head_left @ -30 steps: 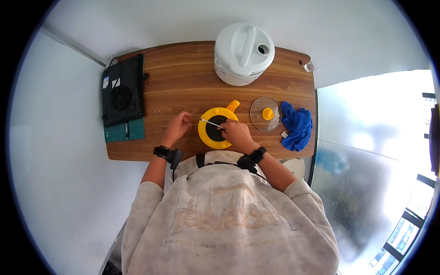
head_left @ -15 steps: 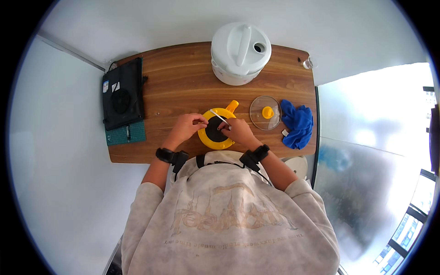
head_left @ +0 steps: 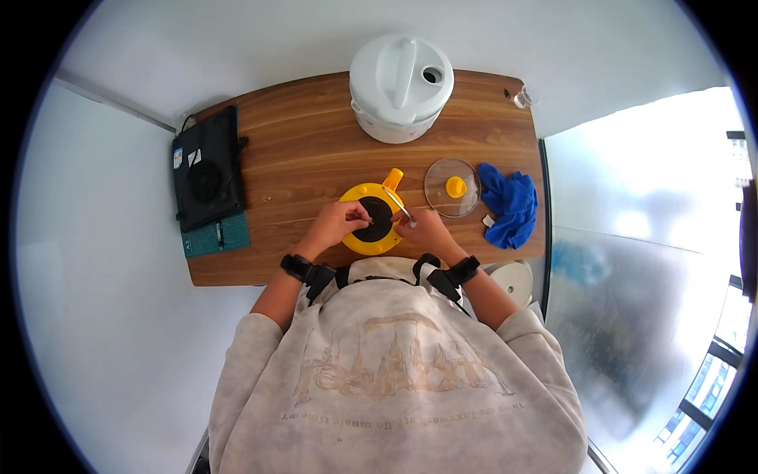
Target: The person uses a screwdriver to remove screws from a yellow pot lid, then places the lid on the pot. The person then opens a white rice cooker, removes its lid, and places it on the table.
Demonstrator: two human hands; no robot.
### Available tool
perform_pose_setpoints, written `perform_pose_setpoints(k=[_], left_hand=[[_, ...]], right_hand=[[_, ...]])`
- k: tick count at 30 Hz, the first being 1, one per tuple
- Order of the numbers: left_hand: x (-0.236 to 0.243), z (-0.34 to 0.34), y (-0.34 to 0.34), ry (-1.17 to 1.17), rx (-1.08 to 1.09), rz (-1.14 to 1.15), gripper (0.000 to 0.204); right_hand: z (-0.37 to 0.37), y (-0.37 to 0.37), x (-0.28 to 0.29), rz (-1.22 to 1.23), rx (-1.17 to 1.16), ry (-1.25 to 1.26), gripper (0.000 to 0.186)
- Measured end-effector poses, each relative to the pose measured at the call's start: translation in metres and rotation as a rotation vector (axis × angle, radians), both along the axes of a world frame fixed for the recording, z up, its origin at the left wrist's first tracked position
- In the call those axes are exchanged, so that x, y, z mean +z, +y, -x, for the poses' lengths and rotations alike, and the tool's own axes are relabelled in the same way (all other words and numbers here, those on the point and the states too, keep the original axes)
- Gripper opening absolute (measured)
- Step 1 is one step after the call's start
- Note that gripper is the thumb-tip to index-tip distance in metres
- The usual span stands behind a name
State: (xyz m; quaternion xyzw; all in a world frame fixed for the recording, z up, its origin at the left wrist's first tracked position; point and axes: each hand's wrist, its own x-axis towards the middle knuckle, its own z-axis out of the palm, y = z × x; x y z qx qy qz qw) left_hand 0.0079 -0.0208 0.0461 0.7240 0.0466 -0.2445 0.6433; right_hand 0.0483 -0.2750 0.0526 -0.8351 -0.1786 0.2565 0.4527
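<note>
A yellow pot-like appliance [head_left: 372, 247] with a round dark middle and a stubby handle [head_left: 393, 179] lies on the table in front of me. Over the left part of its dark middle, my left hand [head_left: 341, 224] is closed in a pinch; whatever sits between the fingertips is too small to make out. At the right rim my right hand [head_left: 432, 232] is closed around a thin, pale, stick-like tool [head_left: 396, 201], whose far end points up and left toward the handle. Right of the appliance lies a glass lid [head_left: 440, 203] with a yellow knob.
A large white lidded container [head_left: 385, 83] stands at the back. On the left, a black flat appliance [head_left: 205, 162] lies partly over a green cutting mat [head_left: 201, 241]. A blue cloth [head_left: 512, 209] is at the right, and a small clear glass [head_left: 523, 98] at the back right corner.
My left hand has moved right, over the dark middle. The right hand has drawn toward the right rim with the tool, which is now tilted more steeply. The whole view has shifted slightly.
</note>
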Motion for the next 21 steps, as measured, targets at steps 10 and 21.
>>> perform_pose_setpoints(k=[10, 21], left_hand=[[-0.003, 0.003, 0.003, 0.244, 0.025, 0.222, 0.011], [0.002, 0.005, 0.003, 0.262, 0.046, 0.112, 0.012]], right_hand=[[0.005, 0.029, 0.011, -0.069, 0.034, -0.037, 0.02], [0.002, 0.038, 0.013, -0.001, -0.032, -0.043, 0.019]])
